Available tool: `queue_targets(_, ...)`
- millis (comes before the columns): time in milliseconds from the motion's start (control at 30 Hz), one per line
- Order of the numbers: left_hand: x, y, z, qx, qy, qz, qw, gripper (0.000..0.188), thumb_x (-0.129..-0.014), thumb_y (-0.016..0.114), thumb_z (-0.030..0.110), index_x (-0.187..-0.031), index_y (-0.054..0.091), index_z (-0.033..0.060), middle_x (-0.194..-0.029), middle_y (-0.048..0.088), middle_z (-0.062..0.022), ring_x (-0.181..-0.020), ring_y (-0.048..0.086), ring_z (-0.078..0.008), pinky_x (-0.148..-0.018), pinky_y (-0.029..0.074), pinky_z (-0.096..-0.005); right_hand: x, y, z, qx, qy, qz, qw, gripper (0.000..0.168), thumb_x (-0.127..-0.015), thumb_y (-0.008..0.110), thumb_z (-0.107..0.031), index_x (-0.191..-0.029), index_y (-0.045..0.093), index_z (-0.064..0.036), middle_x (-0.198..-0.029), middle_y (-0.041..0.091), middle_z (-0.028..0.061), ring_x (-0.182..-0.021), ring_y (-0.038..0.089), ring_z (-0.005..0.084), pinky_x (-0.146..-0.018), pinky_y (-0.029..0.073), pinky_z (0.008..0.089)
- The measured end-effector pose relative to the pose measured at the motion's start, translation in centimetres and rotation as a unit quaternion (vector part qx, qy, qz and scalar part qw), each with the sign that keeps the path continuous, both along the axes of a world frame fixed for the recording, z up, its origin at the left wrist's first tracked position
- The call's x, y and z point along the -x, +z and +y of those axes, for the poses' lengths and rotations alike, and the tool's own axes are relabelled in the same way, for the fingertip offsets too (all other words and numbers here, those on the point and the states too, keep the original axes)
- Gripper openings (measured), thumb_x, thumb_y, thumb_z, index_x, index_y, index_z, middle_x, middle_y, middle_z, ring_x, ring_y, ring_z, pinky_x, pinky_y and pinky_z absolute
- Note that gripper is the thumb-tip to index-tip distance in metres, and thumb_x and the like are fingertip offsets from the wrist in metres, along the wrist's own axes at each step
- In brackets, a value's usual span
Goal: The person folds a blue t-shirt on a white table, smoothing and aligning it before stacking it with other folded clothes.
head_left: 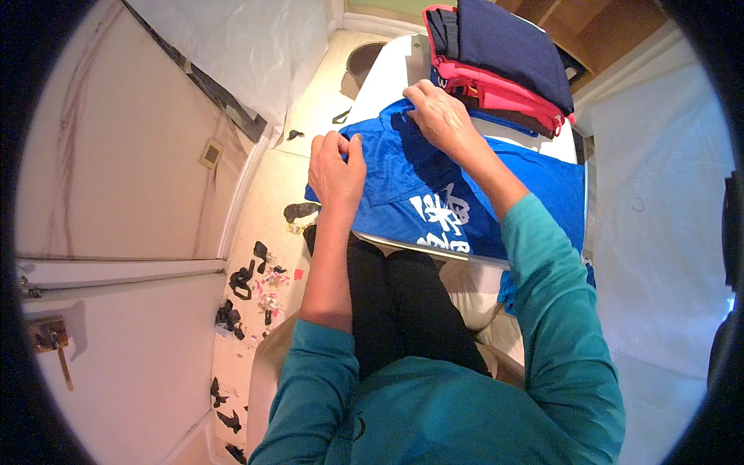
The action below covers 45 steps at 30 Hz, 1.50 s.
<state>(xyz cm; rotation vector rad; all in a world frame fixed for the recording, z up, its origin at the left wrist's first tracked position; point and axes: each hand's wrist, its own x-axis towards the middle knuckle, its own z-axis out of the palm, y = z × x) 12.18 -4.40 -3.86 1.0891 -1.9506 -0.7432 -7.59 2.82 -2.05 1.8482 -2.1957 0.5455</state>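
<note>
A blue T-shirt [407, 168] with large white printed characters lies spread across a small white table in front of me. My left hand [338, 170] pinches the shirt's edge at its left, near what looks like a sleeve or shoulder. Farther away, my right hand [437, 110] grips the fabric by the collar area, its fingertips partly hidden behind the hand. Shadow from my right arm falls over the middle of the shirt. Part of the print runs to the table's near edge.
A stack of folded garments [505, 58], navy, red and dark, sits at the table's [383, 70] far right. Beyond its left side stands a dark round bin [367, 61]. Black scraps [241, 279] litter the floor at left, beside a white door [128, 349].
</note>
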Motion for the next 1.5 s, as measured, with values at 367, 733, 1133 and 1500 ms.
queue_targets(367, 2.6, -1.7, -1.8, 0.023, -0.150, -0.016, 0.988, 0.023, -0.077, 0.074, 0.020, -0.090, 0.065, 0.0038, -0.083, 0.062, -0.0121, -0.076, 0.062, -0.0254, -0.070, 0.050, -0.0357, 2.4, -2.1, -3.7, -0.088, 0.037, -0.021, 0.995, 0.021, -0.080, 0.065, -0.013, -0.101, 0.064, -0.012, -0.094, 0.061, 0.0119, -0.091, 0.063, 0.0357, -0.075, 0.052, 0.0448)
queue_targets(733, 6.5, -0.2, -3.5, 0.183, -0.078, -0.193, 0.961, 0.019, -0.079, 0.063, 0.019, -0.096, 0.070, 0.0129, -0.085, 0.063, -0.0140, -0.078, 0.064, -0.0344, -0.070, 0.050, -0.0469, 0.9, 2.1, 0.2, 0.111, 0.003, -0.297, 0.948, 0.018, -0.088, 0.061, -0.003, -0.105, 0.059, -0.005, -0.086, 0.061, 0.0086, -0.060, 0.066, 0.0161, -0.048, 0.050, 0.0264)
queue_targets(1133, 6.9, 0.5, -6.2, -0.286, -0.173, 0.116, 0.935, 0.018, -0.087, 0.059, 0.010, -0.092, 0.064, -0.0065, -0.069, 0.066, -0.0131, -0.046, 0.065, -0.0196, -0.039, 0.046, -0.0283, 1.1, -0.1, 1.2, 0.154, 0.012, -0.176, 0.972, 0.045, -0.081, 0.056, 0.008, -0.123, 0.049, -0.008, -0.107, 0.061, 0.0167, -0.094, 0.065, 0.0293, -0.080, 0.053, 0.0363)
queue_targets(1500, 10.1, -3.1, -10.9, -0.317, -0.075, 0.210, 0.922, 0.039, -0.074, 0.066, -0.006, -0.110, 0.052, -0.0003, -0.100, 0.059, -0.0201, -0.088, 0.066, -0.0260, -0.074, 0.058, -0.0354, 1.3, -3.2, 2.2, 0.065, 0.042, -0.038, 0.996, 0.035, -0.082, 0.060, -0.003, -0.116, 0.055, -0.009, -0.115, 0.059, 0.0114, -0.102, 0.061, 0.0335, -0.083, 0.052, 0.0415)
